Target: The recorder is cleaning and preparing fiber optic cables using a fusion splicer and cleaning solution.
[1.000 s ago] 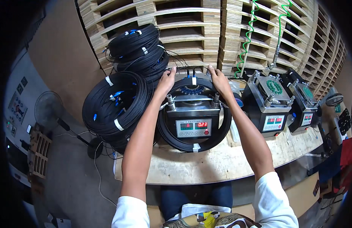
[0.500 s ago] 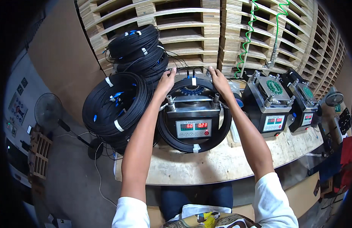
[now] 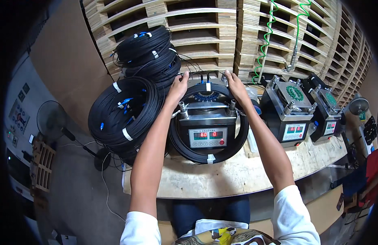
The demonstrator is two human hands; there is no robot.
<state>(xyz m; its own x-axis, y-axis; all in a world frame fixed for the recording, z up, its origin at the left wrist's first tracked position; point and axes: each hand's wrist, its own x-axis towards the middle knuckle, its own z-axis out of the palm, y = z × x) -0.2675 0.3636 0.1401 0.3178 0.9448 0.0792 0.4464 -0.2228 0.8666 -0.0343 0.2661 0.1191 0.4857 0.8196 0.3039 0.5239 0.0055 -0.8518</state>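
1. Left hand (image 3: 178, 90): at the far left corner of the front machine (image 3: 182, 121), thumb up, other fingers mostly hidden. Can't tell if it's closed on anything; thin black cable runs right by the fingertips.
2. Right hand (image 3: 238, 89): same pose at the far right corner, well apart from the left. Contact hidden, so can't tell if it's clamped on anything.
3. Black cable coil (image 3: 197, 158): between the forearms, nearer the wearer than both hands. Loops around the machine's front, white tape at near and far sides.
4. Blue connectors (image 3: 206, 98): ringed on the machine, between and slightly below the hands. Two blue-ended cables stand up just beyond.
5. Display panel (image 3: 208, 138): on the machine front inside the coil, lit red.
6. Left of left hand: large coil bundle (image 3: 151, 107), second coil stack (image 3: 138, 55) behind.
7. Right of right hand: two similar machines (image 3: 295, 112), green plates on top.
8. Beyond both hands: wooden pallets (image 3: 193, 36).
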